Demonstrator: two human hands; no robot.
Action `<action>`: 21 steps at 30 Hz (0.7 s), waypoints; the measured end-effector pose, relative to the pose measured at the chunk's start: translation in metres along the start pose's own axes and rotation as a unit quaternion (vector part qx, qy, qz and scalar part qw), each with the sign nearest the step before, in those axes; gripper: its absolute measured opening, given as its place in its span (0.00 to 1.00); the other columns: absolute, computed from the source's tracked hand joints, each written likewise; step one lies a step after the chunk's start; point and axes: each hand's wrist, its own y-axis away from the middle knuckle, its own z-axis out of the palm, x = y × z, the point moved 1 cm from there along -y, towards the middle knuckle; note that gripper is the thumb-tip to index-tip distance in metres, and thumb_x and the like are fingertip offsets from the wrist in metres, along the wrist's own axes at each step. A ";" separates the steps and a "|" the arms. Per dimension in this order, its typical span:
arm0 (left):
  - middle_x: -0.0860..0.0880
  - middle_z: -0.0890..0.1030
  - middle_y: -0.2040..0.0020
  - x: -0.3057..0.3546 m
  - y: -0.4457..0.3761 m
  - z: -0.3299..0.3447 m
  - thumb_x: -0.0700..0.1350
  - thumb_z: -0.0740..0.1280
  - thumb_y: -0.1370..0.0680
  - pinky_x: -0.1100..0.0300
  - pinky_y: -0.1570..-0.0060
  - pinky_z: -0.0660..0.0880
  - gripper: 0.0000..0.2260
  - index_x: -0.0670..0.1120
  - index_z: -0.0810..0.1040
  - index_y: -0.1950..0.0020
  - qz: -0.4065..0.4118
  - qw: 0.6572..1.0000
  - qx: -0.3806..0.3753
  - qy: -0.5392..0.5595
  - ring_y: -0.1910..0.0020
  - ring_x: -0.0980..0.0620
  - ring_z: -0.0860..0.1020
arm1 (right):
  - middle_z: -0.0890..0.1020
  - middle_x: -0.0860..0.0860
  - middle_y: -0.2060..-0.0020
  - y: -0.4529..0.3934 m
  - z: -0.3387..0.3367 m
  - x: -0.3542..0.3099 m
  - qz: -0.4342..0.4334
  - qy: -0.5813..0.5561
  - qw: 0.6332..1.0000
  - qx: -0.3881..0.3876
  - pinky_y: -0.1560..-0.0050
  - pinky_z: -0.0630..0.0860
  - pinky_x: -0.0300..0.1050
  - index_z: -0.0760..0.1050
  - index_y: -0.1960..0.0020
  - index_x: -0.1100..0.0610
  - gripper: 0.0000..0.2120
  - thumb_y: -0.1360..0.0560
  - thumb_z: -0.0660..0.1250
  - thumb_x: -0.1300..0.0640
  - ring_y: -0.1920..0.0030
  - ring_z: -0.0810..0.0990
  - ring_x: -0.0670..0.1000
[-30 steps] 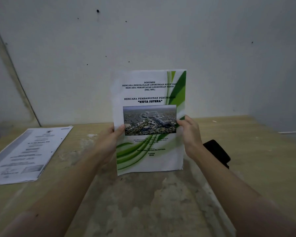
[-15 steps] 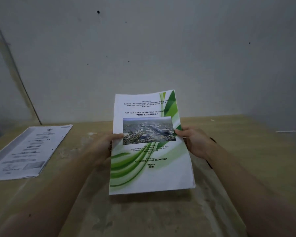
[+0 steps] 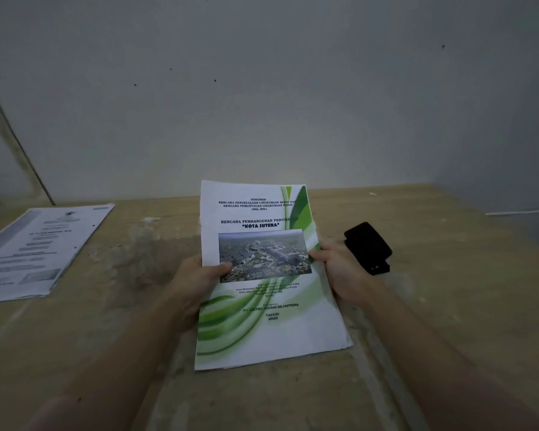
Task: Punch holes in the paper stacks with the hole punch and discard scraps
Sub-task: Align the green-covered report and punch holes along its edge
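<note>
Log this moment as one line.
left hand: holds green-cover stack | right hand: holds stack | hole punch: on table, untouched

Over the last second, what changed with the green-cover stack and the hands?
The green-cover stack went from upright to tilted back and lower, toward the table. The left hand and right hand grip its side edges as before. The black hole punch and the second stack at far left stayed put.
</note>
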 end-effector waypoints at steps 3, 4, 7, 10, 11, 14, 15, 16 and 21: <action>0.40 0.78 0.60 -0.004 -0.001 0.002 0.35 0.69 0.27 0.53 0.60 0.75 0.02 0.41 0.77 0.58 0.009 1.000 0.007 0.007 0.63 0.44 0.76 | 0.80 0.59 0.59 0.000 0.003 0.002 0.000 -0.023 1.000 0.009 0.68 0.77 0.39 0.76 0.45 0.66 0.12 0.23 0.57 0.69 0.64 0.80 0.52; 0.40 0.78 0.59 -0.005 -0.001 0.003 0.35 0.69 0.27 0.52 0.59 0.74 0.02 0.40 0.77 0.56 0.013 1.000 0.007 0.009 0.63 0.44 0.76 | 0.81 0.56 0.58 0.000 0.005 0.002 0.003 -0.010 1.000 0.008 0.66 0.76 0.40 0.76 0.43 0.64 0.12 0.23 0.57 0.68 0.62 0.80 0.51; 0.39 0.76 0.58 -0.008 -0.002 0.001 0.34 0.68 0.27 0.51 0.59 0.74 0.05 0.37 0.75 0.52 0.017 1.000 -0.003 0.023 0.61 0.44 0.74 | 0.81 0.57 0.50 -0.005 0.006 0.005 0.008 0.015 1.000 0.004 0.61 0.75 0.43 0.74 0.38 0.63 0.15 0.22 0.57 0.67 0.56 0.80 0.53; 0.39 0.74 0.57 -0.010 -0.005 -0.001 0.34 0.68 0.27 0.52 0.61 0.74 0.06 0.37 0.74 0.51 0.017 1.000 -0.007 0.025 0.62 0.45 0.74 | 0.81 0.58 0.47 -0.007 0.005 0.006 0.009 0.033 0.999 0.012 0.58 0.77 0.45 0.74 0.37 0.63 0.15 0.22 0.57 0.66 0.53 0.81 0.56; 0.38 0.74 0.57 -0.010 -0.006 -0.001 0.34 0.68 0.27 0.52 0.63 0.75 0.07 0.37 0.74 0.51 0.016 0.999 -0.008 0.028 0.62 0.45 0.73 | 0.81 0.59 0.45 -0.007 0.005 0.006 0.007 0.032 0.999 0.014 0.55 0.77 0.46 0.73 0.37 0.62 0.15 0.22 0.57 0.66 0.51 0.81 0.57; 0.40 0.74 0.60 -0.010 -0.006 -0.002 0.34 0.67 0.27 0.58 0.73 0.77 0.06 0.37 0.74 0.51 0.014 0.999 -0.015 0.032 0.66 0.46 0.73 | 0.81 0.58 0.48 -0.007 0.007 0.004 0.014 0.018 1.000 0.015 0.58 0.77 0.46 0.74 0.38 0.63 0.15 0.22 0.57 0.67 0.55 0.81 0.55; 0.41 0.74 0.62 -0.010 -0.006 -0.002 0.34 0.67 0.26 0.60 0.75 0.76 0.04 0.37 0.74 0.54 0.014 0.999 -0.016 0.036 0.67 0.46 0.73 | 0.81 0.59 0.50 -0.007 0.006 0.004 0.024 -0.002 1.000 0.009 0.59 0.77 0.46 0.74 0.38 0.63 0.15 0.22 0.56 0.67 0.57 0.80 0.55; 0.42 0.73 0.64 -0.010 -0.006 -0.001 0.33 0.67 0.26 0.63 0.77 0.75 0.03 0.39 0.73 0.57 0.016 0.999 -0.015 0.040 0.69 0.47 0.72 | 0.80 0.60 0.51 -0.008 0.005 0.004 0.038 -0.029 0.999 0.003 0.59 0.77 0.48 0.73 0.37 0.64 0.16 0.22 0.55 0.67 0.58 0.80 0.56; 0.45 0.72 0.68 -0.012 -0.008 0.002 0.33 0.66 0.26 0.65 0.79 0.72 0.08 0.42 0.72 0.63 0.030 0.999 0.000 0.042 0.73 0.50 0.72 | 0.80 0.59 0.53 -0.009 0.002 0.005 0.075 -0.067 0.995 -0.014 0.54 0.76 0.52 0.73 0.39 0.62 0.15 0.21 0.53 0.65 0.59 0.78 0.57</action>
